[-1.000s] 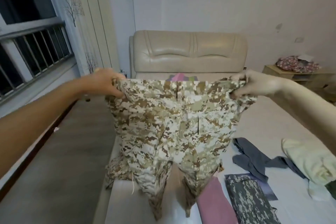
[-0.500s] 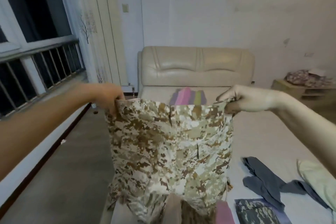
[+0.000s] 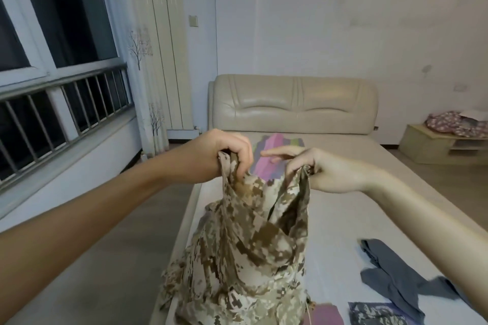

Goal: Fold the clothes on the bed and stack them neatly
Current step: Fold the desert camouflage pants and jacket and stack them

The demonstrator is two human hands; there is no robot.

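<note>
Tan and brown camouflage trousers hang in front of me above the bed, folded in half lengthwise. My left hand grips one end of the waistband. Close beside it, my right hand pinches the other end, with its forefinger stretched out to the left. The legs droop to the mattress at the bottom of the view. A stack of folded pink, purple and green cloths lies near the headboard, partly behind my hands.
A grey garment lies spread at the right. A grey camouflage piece and a pink cloth sit at the bottom edge. A low cabinet with a floral bundle stands at the right. The window and bare floor are on the left.
My hands have come together from wide apart, folding the spread trousers in half along the waistband. The view has tilted upward.
</note>
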